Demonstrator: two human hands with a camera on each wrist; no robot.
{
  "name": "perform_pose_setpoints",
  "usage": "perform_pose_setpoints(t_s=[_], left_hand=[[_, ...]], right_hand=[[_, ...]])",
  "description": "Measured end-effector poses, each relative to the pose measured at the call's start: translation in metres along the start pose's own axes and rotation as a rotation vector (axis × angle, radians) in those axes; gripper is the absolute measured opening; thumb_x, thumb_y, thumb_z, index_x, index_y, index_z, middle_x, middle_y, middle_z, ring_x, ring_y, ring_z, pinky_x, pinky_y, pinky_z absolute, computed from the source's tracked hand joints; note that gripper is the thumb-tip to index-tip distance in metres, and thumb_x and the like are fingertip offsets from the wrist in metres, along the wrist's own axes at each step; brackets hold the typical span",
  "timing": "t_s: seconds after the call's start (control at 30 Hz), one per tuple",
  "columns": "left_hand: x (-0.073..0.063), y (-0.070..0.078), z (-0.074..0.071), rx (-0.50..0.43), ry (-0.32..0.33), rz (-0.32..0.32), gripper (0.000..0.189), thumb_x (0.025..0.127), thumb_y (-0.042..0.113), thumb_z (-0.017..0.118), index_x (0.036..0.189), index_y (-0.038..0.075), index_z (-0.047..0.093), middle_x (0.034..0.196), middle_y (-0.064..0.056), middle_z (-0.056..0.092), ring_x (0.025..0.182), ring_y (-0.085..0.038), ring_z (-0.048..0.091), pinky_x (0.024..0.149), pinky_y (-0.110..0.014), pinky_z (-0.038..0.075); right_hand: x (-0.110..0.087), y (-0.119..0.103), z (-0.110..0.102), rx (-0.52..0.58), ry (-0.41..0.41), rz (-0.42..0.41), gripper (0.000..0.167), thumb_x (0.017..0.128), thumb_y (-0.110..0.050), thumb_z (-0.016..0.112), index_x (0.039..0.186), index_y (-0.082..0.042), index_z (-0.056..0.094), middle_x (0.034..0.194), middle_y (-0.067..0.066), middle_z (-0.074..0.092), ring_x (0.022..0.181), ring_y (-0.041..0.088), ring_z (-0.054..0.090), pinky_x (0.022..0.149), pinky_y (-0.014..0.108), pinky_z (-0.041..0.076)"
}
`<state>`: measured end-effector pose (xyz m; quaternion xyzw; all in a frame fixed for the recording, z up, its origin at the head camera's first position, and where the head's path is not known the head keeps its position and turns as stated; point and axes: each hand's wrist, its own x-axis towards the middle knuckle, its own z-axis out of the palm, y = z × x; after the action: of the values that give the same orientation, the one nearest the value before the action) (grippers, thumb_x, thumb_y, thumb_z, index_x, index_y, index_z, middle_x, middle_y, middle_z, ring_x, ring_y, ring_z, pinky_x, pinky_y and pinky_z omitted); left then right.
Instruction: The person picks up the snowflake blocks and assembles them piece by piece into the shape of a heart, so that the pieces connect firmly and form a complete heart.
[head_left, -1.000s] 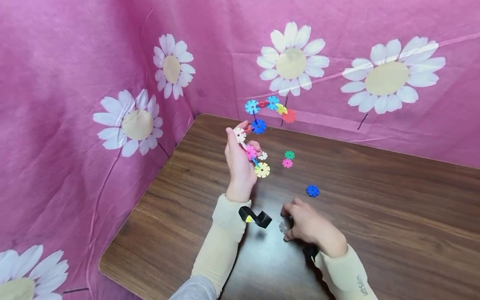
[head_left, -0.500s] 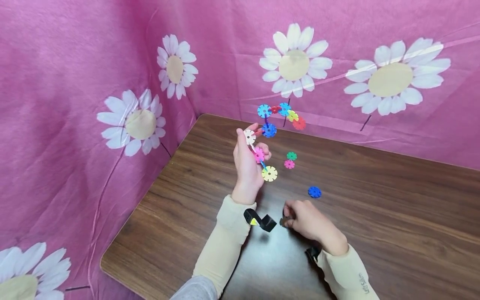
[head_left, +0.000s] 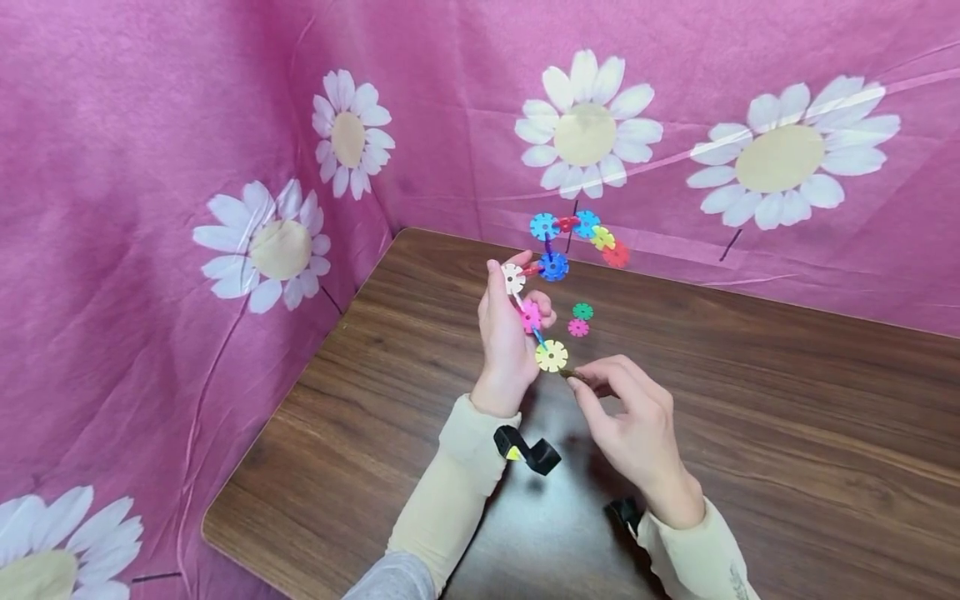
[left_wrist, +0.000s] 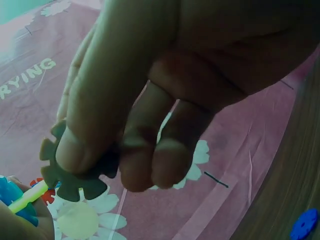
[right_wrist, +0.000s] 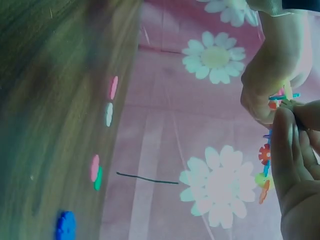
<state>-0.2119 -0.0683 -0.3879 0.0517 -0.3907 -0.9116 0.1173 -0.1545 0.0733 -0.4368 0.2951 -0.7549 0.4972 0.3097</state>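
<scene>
My left hand holds up a chain of interlocked, notched plastic discs, with the white disc near the thumb and the pink disc by the curled fingers. The chain runs through a dark blue disc to a red disc at its far end. Its near end is a pale yellow disc. Right beside that, my right hand pinches a grey-brown notched disc between thumb and index finger. In the head view this disc shows nearly edge-on.
On the wooden table lie a green disc and a pink disc, side by side. The right wrist view also shows a blue disc, a white disc and another pink disc. A flowered pink curtain hangs behind.
My right hand has picked the grey-brown disc up from the table and brought it up to the pale yellow disc. My left hand and the chain have shifted right and slightly down in view.
</scene>
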Motion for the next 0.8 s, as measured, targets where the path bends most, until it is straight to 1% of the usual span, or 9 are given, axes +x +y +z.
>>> perform_pose_setpoints(t_s=[0.2, 0.27, 0.3, 0.43, 0.53, 0.63, 0.67, 0.73, 0.8], left_hand=[[-0.001, 0.001, 0.002, -0.01, -0.021, -0.021, 0.047, 0.103, 0.047, 0.033, 0.115, 0.012, 0.062, 0.064, -0.001, 0.053, 0.044, -0.005, 0.046, 0.045, -0.018, 0.036], [-0.002, 0.002, 0.001, -0.01, -0.028, -0.021, 0.047, 0.104, 0.046, 0.033, 0.116, 0.012, 0.062, 0.064, 0.0, 0.053, 0.044, -0.005, 0.046, 0.045, -0.018, 0.036], [-0.002, 0.002, 0.001, -0.011, -0.029, -0.02, 0.047, 0.104, 0.046, 0.033, 0.116, 0.012, 0.062, 0.064, -0.001, 0.053, 0.044, -0.005, 0.046, 0.044, -0.018, 0.036], [-0.002, 0.002, 0.002, -0.01, -0.042, -0.023, 0.047, 0.104, 0.045, 0.032, 0.116, 0.011, 0.063, 0.07, -0.001, 0.055, 0.043, -0.005, 0.046, 0.043, -0.018, 0.036], [-0.003, 0.002, 0.003, -0.006, -0.054, -0.044, 0.048, 0.104, 0.046, 0.032, 0.117, 0.011, 0.062, 0.067, 0.0, 0.055, 0.043, -0.006, 0.045, 0.043, -0.018, 0.036], [-0.003, 0.003, 0.002, 0.01, -0.068, -0.066, 0.051, 0.104, 0.047, 0.031, 0.12, 0.01, 0.061, 0.061, 0.0, 0.053, 0.044, -0.006, 0.045, 0.044, -0.018, 0.036], [-0.003, 0.003, 0.002, 0.015, -0.072, -0.071, 0.051, 0.104, 0.048, 0.031, 0.121, 0.01, 0.061, 0.059, 0.001, 0.052, 0.044, -0.006, 0.044, 0.044, -0.018, 0.036], [-0.002, 0.003, 0.002, 0.028, -0.084, -0.073, 0.052, 0.104, 0.048, 0.03, 0.121, 0.01, 0.061, 0.063, 0.001, 0.053, 0.044, -0.006, 0.045, 0.044, -0.017, 0.036], [-0.002, 0.004, 0.001, 0.033, -0.098, -0.073, 0.051, 0.104, 0.048, 0.03, 0.12, 0.011, 0.061, 0.066, 0.001, 0.054, 0.044, -0.006, 0.045, 0.044, -0.017, 0.036]], right_hand=[[0.003, -0.001, -0.003, -0.014, 0.017, -0.082, 0.016, 0.071, 0.005, 0.075, 0.085, -0.002, 0.071, 0.079, 0.003, 0.066, 0.068, 0.008, 0.059, 0.067, 0.011, 0.048], [0.005, -0.002, -0.004, -0.016, 0.019, -0.104, 0.006, 0.078, -0.002, 0.073, 0.084, -0.001, 0.071, 0.079, 0.004, 0.066, 0.067, 0.009, 0.059, 0.067, 0.012, 0.048], [0.005, -0.002, -0.005, -0.018, 0.018, -0.11, 0.005, 0.082, -0.006, 0.071, 0.083, -0.001, 0.07, 0.078, 0.004, 0.066, 0.067, 0.009, 0.059, 0.067, 0.011, 0.048], [0.008, -0.002, -0.01, -0.016, 0.027, -0.125, 0.025, 0.091, -0.022, 0.064, 0.082, 0.0, 0.07, 0.078, 0.005, 0.066, 0.068, 0.01, 0.058, 0.067, 0.012, 0.048], [0.009, -0.001, -0.011, -0.012, 0.013, -0.125, 0.017, 0.088, -0.015, 0.067, 0.083, 0.001, 0.07, 0.078, 0.006, 0.066, 0.069, 0.01, 0.058, 0.067, 0.013, 0.049], [0.009, -0.001, -0.01, -0.009, -0.006, -0.138, 0.005, 0.08, -0.002, 0.071, 0.083, 0.001, 0.069, 0.079, 0.005, 0.066, 0.069, 0.011, 0.059, 0.068, 0.013, 0.049], [0.009, -0.001, -0.01, -0.009, -0.008, -0.143, 0.007, 0.077, 0.002, 0.072, 0.083, 0.001, 0.069, 0.079, 0.005, 0.066, 0.07, 0.011, 0.059, 0.068, 0.013, 0.049], [0.01, -0.001, -0.01, -0.006, -0.012, -0.15, 0.014, 0.071, 0.008, 0.073, 0.083, 0.001, 0.069, 0.079, 0.005, 0.066, 0.07, 0.011, 0.059, 0.068, 0.013, 0.049], [0.01, -0.001, -0.01, -0.002, -0.02, -0.154, 0.018, 0.069, 0.01, 0.073, 0.083, 0.001, 0.069, 0.08, 0.005, 0.066, 0.07, 0.011, 0.059, 0.067, 0.014, 0.048]])
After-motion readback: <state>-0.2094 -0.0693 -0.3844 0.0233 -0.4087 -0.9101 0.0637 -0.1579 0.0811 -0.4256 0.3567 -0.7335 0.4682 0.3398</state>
